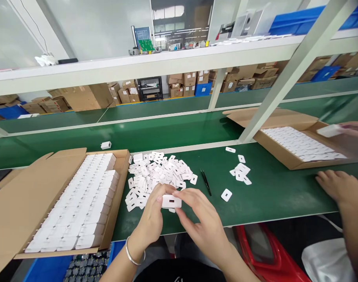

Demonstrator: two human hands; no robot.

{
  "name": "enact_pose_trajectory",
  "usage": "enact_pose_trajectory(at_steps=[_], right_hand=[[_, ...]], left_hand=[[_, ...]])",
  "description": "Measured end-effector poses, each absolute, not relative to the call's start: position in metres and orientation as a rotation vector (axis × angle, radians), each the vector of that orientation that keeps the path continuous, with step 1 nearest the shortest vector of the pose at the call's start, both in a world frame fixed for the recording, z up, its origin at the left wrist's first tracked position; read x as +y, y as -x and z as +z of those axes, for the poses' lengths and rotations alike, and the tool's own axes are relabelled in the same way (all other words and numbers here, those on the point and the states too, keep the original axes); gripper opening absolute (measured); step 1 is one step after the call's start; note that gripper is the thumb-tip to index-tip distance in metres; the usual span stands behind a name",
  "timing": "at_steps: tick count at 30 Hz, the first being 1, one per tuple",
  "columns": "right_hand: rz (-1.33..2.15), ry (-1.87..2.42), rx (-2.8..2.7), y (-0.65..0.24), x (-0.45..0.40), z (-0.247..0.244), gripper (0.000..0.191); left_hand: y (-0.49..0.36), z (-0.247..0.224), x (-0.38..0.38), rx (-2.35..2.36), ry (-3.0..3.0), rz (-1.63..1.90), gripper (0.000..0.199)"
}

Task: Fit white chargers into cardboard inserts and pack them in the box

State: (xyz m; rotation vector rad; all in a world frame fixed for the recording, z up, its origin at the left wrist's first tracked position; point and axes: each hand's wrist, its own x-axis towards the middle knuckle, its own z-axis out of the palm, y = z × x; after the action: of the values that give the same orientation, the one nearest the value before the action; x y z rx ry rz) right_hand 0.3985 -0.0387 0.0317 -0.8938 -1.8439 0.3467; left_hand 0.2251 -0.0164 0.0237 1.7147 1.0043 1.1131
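Head view: left of the grip, an open carton (116, 211) holds rows of white blocks, and a heap of white plates (158, 170) lies nearer, just beyond the fingers. Left hand (151, 217) and right hand (204, 223) pinch a white piece (171, 201) between them, its slotted face towards the wearer, long axis running left to right. Right of the grip, black tweezers (206, 182) and loose plates (242, 168) lie on the green surface (273, 192), and another person's hand (333, 186) rests near a second carton (284, 157).

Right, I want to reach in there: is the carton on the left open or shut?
Open. The left carton has its lid folded back, and rows of white pieces show inside.
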Motion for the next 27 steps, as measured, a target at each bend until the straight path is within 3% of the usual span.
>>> enact_pose_trajectory(at_steps=[7,13,19,23,27], right_hand=[[0.371,0.904,-1.885,-0.402,-0.042,0.028,0.055],[0.428,0.916,-1.876,-0.403,-0.044,0.030,0.054],[0.896,1.018,-1.477,-0.397,-0.035,0.006,0.032],[1.290,1.013,-1.317,-0.387,-0.030,-0.006,0.038],[1.342,1.019,-1.245,-0.377,-0.030,-0.003,0.033]], left_hand=[[-0.223,0.022,-0.017,1.021,-1.736,1.131,0.050],[-0.225,0.024,-0.020,1.058,-1.785,1.079,0.036],[-0.225,0.015,-0.022,1.013,-1.776,1.166,0.037],[-0.227,0.007,-0.025,1.007,-1.805,1.206,0.036],[-0.231,0.002,-0.029,1.047,-1.944,1.216,0.033]])
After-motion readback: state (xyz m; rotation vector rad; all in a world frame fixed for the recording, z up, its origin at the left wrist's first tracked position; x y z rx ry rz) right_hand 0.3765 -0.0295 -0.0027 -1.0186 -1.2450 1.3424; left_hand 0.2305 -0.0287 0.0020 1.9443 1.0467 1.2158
